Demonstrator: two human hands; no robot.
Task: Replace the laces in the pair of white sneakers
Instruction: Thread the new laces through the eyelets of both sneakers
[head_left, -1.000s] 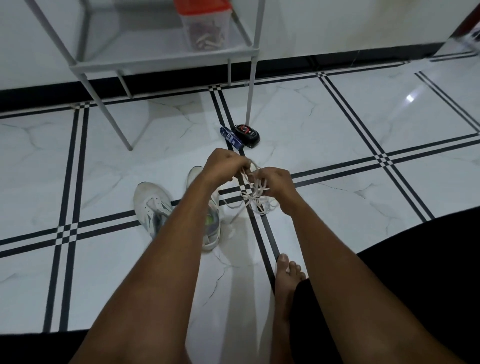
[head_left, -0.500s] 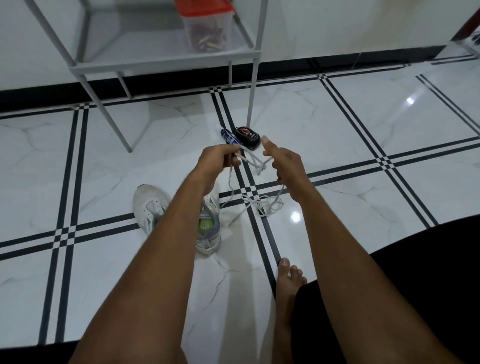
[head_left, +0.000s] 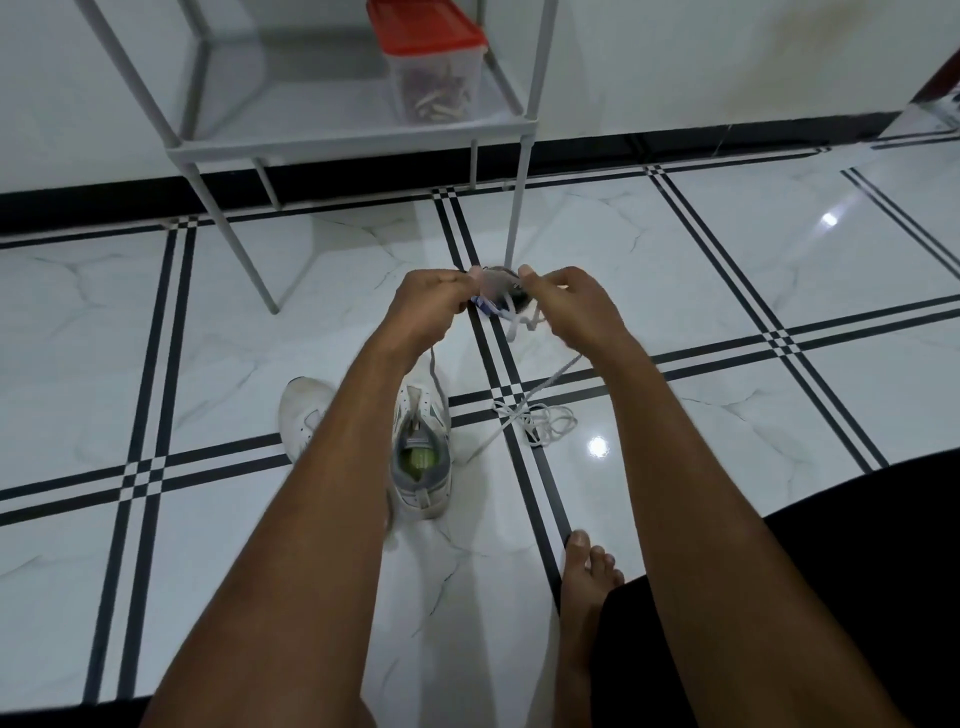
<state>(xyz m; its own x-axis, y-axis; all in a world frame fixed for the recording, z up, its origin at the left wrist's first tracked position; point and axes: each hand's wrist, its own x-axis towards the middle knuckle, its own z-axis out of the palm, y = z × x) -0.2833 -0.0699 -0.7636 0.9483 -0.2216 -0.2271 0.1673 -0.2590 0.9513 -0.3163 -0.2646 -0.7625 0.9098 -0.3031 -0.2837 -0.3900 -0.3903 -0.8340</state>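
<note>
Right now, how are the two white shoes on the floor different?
The right sneaker shows nearly whole, its opening facing up with green inside; the left sneaker is mostly hidden behind an arm, only its toe end showing. A lace trails above the right sneaker; none shows on the left. Both are white and stand side by side.

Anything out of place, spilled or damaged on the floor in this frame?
Nothing is damaged or spilled. A loose tangle of white lace lies on the floor right of the two sneakers, which fits a relacing job. Both hands, left hand and right hand, pinch a lace strand; motion blur hides detail there.
</note>
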